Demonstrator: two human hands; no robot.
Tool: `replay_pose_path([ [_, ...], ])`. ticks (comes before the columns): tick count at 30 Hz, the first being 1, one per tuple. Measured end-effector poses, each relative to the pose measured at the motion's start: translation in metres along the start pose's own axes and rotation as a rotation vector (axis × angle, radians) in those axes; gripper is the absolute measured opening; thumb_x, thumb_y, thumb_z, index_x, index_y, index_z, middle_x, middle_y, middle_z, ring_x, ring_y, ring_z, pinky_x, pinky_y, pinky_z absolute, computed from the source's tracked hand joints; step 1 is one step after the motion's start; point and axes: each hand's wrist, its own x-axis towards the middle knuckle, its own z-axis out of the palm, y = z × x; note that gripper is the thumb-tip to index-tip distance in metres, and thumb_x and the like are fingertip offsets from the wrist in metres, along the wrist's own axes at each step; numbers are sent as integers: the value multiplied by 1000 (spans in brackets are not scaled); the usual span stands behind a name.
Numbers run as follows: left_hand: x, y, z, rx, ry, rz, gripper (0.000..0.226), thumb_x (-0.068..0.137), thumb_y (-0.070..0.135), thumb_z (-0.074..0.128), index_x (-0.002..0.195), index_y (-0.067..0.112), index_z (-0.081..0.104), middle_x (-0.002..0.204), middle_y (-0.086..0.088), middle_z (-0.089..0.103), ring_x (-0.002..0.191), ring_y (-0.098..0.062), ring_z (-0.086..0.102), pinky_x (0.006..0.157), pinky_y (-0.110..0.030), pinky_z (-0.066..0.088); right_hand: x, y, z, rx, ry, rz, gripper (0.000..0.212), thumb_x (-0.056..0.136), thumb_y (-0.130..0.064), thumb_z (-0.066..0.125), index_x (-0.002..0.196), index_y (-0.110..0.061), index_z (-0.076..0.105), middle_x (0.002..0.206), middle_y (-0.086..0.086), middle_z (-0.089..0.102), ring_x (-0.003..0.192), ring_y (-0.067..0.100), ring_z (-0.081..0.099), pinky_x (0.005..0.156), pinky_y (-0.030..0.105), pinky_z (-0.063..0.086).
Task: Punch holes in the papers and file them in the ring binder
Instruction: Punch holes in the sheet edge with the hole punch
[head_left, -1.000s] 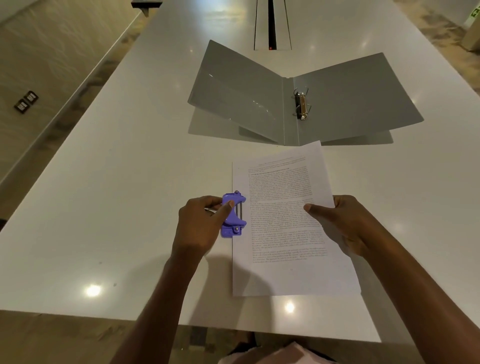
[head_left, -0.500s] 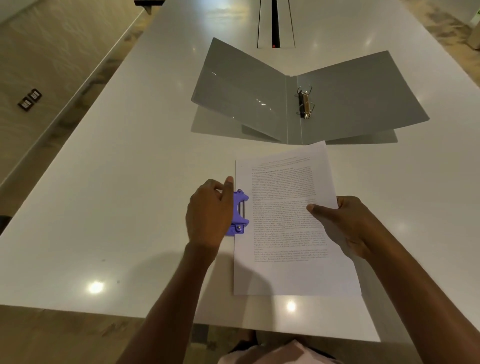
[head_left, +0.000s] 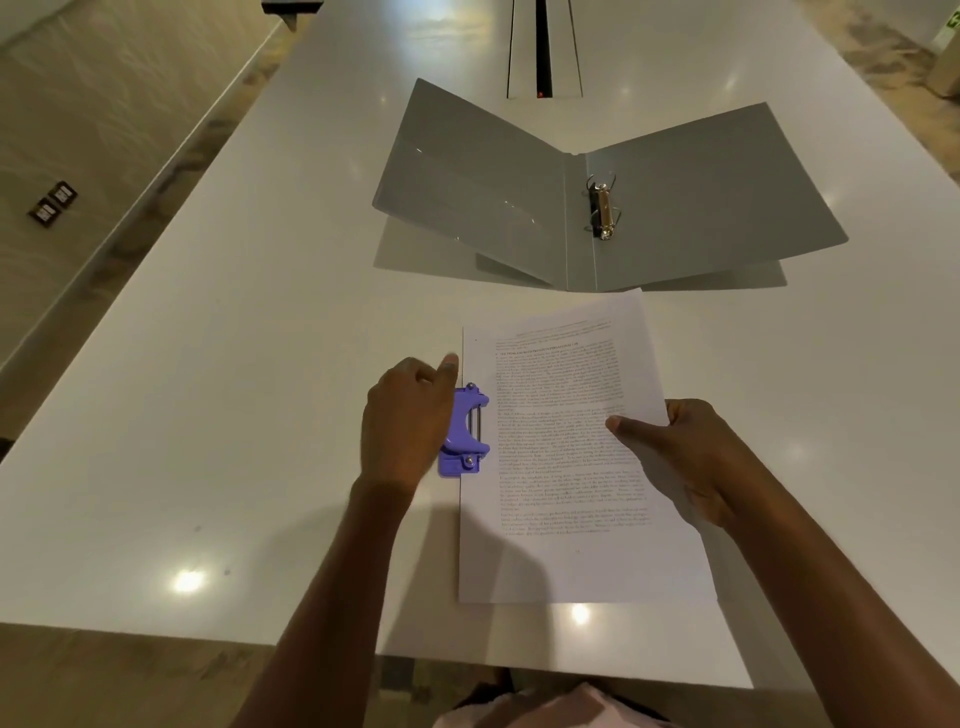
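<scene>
On the white table (head_left: 218, 364) a printed paper (head_left: 576, 467) lies flat near the front edge, its long sides running away from the person. A purple punch (head_left: 464, 434) sits on the paper's left edge, about midway along it, with its mouth over the margin. The left hand (head_left: 408, 421) rests on top of the punch from the left, palm down, fingers curled together and thumb pointing away along the paper's edge; it covers the punch's left half. The right hand (head_left: 675, 447) holds the paper at its right edge, thumb flat on the printed face and the other fingers at or beneath the edge, so the sheet is pinched between them. Farther off, just beyond the paper's far end, a grey binder (head_left: 691, 208) lies open, both covers tilted up, with its metal rings (head_left: 602, 208) just right of the spine. Whether the rings are open cannot be told.
</scene>
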Motion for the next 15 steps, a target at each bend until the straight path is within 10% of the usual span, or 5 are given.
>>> replay_pose_path([
  [4,-9,-24,-15,80,-28,5,59,76,75,66,110,27,71,115,3,70,108,-18,65,97,-44,53,2,1,-1,-9,-4,4,17,94,-6,71,111,-1,74,103,4,81,78,12,79,57,15,57],
  [8,-16,-22,-21,-121,-119,-23,30,82,40,85,95,16,75,84,1,75,73,-9,66,68,-27,48,3,2,-1,-14,-3,2,19,94,-7,72,112,-1,74,104,4,81,81,12,79,59,15,58],
  [15,-12,-18,-21,-139,-182,-52,31,81,32,88,96,9,74,81,-7,77,66,-18,67,69,-35,57,2,1,-2,-17,-10,2,17,95,-6,71,111,-1,74,100,1,80,74,8,78,56,13,56],
])
